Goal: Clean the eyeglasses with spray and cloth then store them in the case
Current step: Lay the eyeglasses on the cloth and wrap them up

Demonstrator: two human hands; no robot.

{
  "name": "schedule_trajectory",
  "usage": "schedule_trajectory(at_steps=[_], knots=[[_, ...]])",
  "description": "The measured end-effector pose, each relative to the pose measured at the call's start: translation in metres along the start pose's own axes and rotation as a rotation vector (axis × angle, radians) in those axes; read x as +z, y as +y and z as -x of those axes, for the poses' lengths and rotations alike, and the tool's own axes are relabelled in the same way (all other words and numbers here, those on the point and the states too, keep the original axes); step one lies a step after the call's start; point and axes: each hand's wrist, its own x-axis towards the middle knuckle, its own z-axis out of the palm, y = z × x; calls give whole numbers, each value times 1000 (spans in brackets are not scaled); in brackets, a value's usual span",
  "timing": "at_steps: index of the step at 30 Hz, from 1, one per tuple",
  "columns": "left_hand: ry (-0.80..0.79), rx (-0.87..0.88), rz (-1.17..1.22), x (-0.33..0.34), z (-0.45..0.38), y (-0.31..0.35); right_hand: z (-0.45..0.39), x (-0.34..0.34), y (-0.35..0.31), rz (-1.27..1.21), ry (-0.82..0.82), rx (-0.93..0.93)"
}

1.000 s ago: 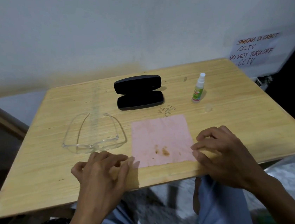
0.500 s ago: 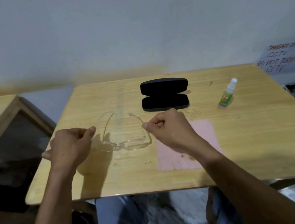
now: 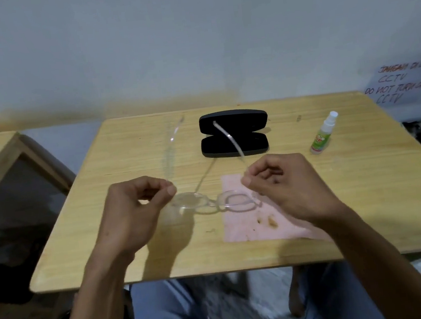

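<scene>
Head view shows the left hand and right hand each pinching a hinge corner of the clear eyeglasses, lifted above the pink cloth, likely for spraying.

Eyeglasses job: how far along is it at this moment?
Early stage. Done: nothing visibly cleaned. In hand: the left hand and right hand hold the clear eyeglasses by the temples, lifted above the table. Left: the spray bottle stands untouched, the pink cloth lies flat, and the open black case is empty.
</scene>
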Motion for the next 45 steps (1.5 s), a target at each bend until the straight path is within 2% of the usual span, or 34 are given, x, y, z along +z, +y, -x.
schedule_trajectory(at_steps=[5, 8, 16, 32, 36, 39, 42, 45], knots=[[-82, 130, -100, 52, 12, 11, 28, -51, 32, 31, 145, 28], [-88, 155, -148, 68, 17, 12, 38, -59, 47, 28, 167, 18], [-97, 141, -214, 76, 23, 10, 41, -57, 71, -6, 205, -34], [-94, 134, -191, 83, 17, -3, 41, -54, 70, -8, 235, -40], [-106, 137, -290, 76, 19, -4, 44, -60, 68, 122, 201, -33], [-38, 173, -365, 70, 15, -3, 41, -68, 67, 284, 253, -51], [40, 228, -390, 72, -3, -2, 25, -71, 66, 350, 306, -39], [27, 241, -445, 79, -24, -3, 3, -66, 66, 387, 279, 22]])
